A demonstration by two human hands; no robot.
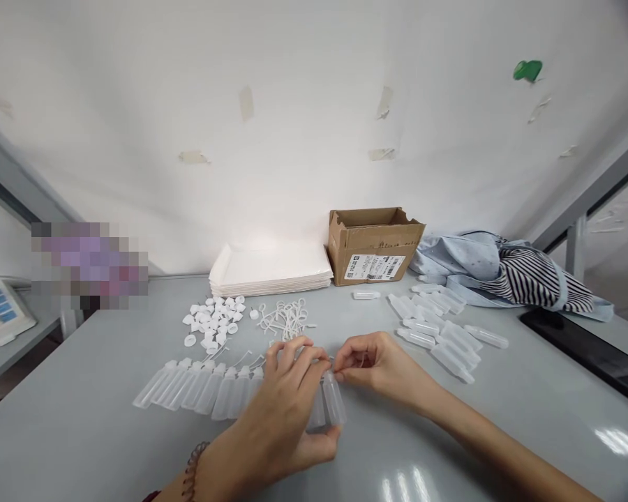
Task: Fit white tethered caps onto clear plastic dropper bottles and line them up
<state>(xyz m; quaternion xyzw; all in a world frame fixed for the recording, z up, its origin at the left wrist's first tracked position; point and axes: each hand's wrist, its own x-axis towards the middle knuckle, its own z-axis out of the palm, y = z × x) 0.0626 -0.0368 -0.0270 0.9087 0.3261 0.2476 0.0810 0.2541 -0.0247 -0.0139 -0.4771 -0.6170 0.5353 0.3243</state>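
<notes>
A row of small translucent plastic bottles (205, 390) with white caps lies on the table in front of me. My left hand (287, 401) reaches over the right part of the row and hides some of it. Its thumb is at the base and its fingertips are near the neck of the rightmost bottle (335, 399). Beside that bottle's top, my right hand (374, 364) is closed in a pinch; what lies between its fingertips is too small to make out. White caps (212, 322) and thin white looped straps (287, 318) lie in two piles behind the row.
More loose bottles (439, 324) are scattered at the right. Against the wall stand a stack of white sheets or envelopes (272, 268) and an open cardboard box (374, 240). Bluish and striped cloth (502, 268) and a black phone-like slab (586, 352) lie at the far right.
</notes>
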